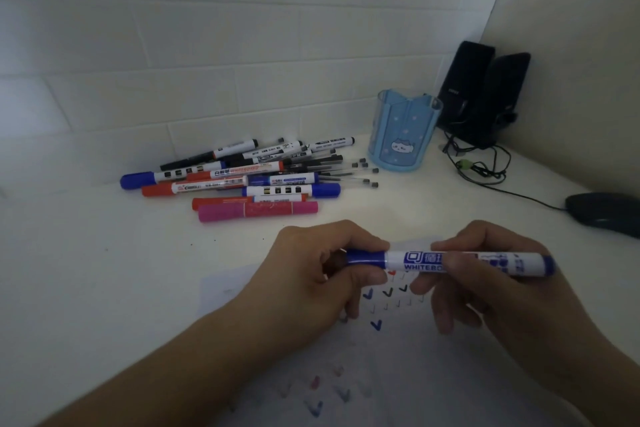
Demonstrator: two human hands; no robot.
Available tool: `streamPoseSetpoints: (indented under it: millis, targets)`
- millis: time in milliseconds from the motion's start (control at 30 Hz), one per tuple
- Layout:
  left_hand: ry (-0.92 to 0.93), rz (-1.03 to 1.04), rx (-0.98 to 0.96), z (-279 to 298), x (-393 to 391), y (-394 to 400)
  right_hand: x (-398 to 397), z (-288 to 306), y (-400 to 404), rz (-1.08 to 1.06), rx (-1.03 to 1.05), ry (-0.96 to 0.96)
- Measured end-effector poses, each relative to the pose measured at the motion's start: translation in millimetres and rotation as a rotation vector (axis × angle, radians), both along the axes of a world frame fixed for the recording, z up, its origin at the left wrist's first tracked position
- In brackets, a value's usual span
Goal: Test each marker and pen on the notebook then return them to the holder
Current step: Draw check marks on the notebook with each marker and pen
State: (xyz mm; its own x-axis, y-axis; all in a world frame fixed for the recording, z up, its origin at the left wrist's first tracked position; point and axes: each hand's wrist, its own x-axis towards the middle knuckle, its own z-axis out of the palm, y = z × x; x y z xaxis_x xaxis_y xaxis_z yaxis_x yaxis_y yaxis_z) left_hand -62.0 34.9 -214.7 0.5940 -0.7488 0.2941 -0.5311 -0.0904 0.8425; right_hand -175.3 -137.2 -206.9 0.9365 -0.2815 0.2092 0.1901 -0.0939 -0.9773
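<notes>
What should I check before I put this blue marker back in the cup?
1. Cap on the blue marker: looks on, the left hand grips it at that end. Whether it has clicked shut: cannot tell.
2. Firm hold: ok, the right hand grips the barrel.
3. Marker tested: ok, blue ticks show on the notebook under the hands.
4. Holder upright and open at the top: ok.
5. Room in the holder: looks ok, nothing sticks out above its rim.
6. Path to the holder: ok, the pile of markers and pens lies to its left, not in the way.
</notes>
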Motion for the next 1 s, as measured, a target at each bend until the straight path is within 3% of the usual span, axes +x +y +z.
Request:
streamPoseSetpoints:
  millis: [467,667,800,900,1000]
  targets:
    - [0.057,0.027,-0.022,8.1,-8.7,2.4,-2.6,1.8,7.3,0.046,-0.003,0.004]
    - [0.002,0.019,0.009,10.3,-2.1,2.0,-1.0,0.4,9.1,0.051,-0.028,-0.039]
    - [-0.176,0.061,0.034,5.3,8.8,0.5,-3.1,5.4,-12.8,0.002,-0.036,-0.001]
    - [-0.223,0.089,0.012,0.7,13.5,1.2,-8.1,12.1,-22.0,-0.011,-0.221,0.014]
    - [-0.277,0.125,0.040,-4.2,16.0,3.6,-7.1,9.3,-18.0,-0.129,-0.338,-0.095]
